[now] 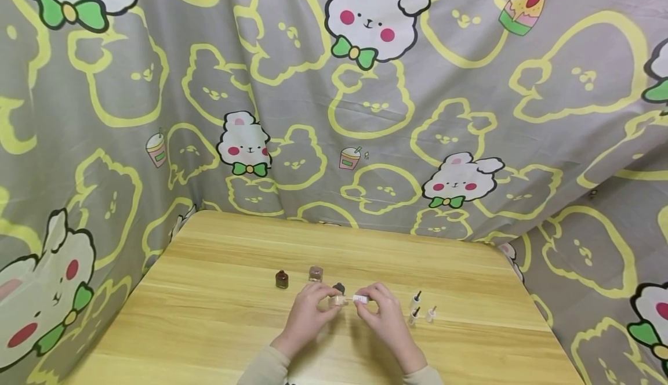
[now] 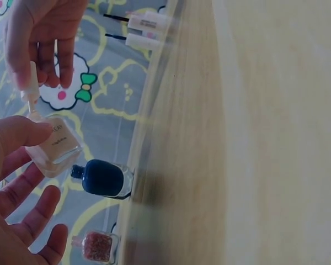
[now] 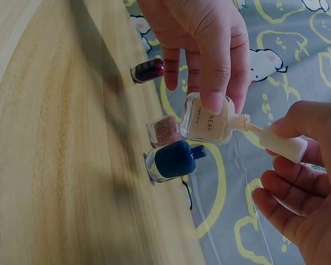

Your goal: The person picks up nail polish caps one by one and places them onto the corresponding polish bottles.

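Note:
My left hand [image 1: 309,313] pinches a clear glass nail polish bottle [image 3: 207,118] with pale cream polish, tilted above the table. Between the thumb and fingers of my right hand [image 1: 383,311] is its white brush cap [image 3: 285,145]. The cap is off the bottle's threads, and the brush stem reaches to the neck; whether the tip sits inside is hard to tell. Close by stands a dark blue polish bottle [image 3: 174,161] with no cap. A pink glitter bottle [image 3: 164,131] and a dark red bottle [image 3: 147,70] stand farther left, also uncapped.
On the wooden table [image 1: 219,315], right of my right hand, three brush caps stand with brushes up: a rear one [image 1: 415,300], a front one [image 1: 414,317] and a pale-brushed one [image 1: 432,315]. A patterned grey curtain [image 1: 292,101] hangs around the table's back and sides.

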A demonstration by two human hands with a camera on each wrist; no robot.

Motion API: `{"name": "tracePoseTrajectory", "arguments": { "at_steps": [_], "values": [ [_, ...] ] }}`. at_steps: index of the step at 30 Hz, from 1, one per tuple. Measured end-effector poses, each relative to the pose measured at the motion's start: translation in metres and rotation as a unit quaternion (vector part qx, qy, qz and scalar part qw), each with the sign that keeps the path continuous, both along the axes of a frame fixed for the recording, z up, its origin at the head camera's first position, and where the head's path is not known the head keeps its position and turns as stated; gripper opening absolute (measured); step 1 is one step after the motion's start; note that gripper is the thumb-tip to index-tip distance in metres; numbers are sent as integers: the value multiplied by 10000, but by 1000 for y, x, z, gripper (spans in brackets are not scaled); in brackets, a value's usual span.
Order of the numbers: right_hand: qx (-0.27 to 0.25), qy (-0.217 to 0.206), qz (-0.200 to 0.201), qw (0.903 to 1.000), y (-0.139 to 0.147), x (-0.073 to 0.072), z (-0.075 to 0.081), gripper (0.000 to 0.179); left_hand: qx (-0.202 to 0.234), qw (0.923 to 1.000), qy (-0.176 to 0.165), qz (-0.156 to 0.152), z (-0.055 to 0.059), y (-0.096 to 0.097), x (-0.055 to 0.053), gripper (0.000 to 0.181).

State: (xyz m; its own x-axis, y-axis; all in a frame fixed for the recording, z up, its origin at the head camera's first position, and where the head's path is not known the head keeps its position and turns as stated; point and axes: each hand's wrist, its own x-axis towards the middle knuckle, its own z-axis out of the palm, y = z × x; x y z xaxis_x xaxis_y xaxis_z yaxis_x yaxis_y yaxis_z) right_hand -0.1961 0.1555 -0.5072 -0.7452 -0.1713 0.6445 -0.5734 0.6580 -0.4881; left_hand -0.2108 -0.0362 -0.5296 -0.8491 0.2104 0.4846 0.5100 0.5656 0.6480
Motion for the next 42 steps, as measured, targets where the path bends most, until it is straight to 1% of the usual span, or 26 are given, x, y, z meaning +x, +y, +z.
{"name": "tracePoseTrajectory", "arguments": {
  "at_steps": [5,8,13,22,29,36,42],
  "values": [
    [34,-9,108,9999,-1,0,2,21,-102,9999,-8,5,0,0,1,26],
    [110,72,132,9998,-2,0,2,24,-158,9999,-35,7,0,0,2,26],
    [238,234,141,9993,-2,-1,1,31,-169,9997,-164,-5,1,0,3,27],
    [277,206,207,9992,-2,0,2,34,-169,9992,-374,-26,2,0,3,26],
    [307,245,254,9989,-2,1,3,35,-164,9993,-344,-33,2,1,3,25],
    [384,395,345,9979,-4,0,4,35,-154,9989,-428,-98,3,1,5,24],
    [447,338,374,9977,-4,0,3,35,-208,9989,-400,-98,2,2,4,24]
  ]
}}
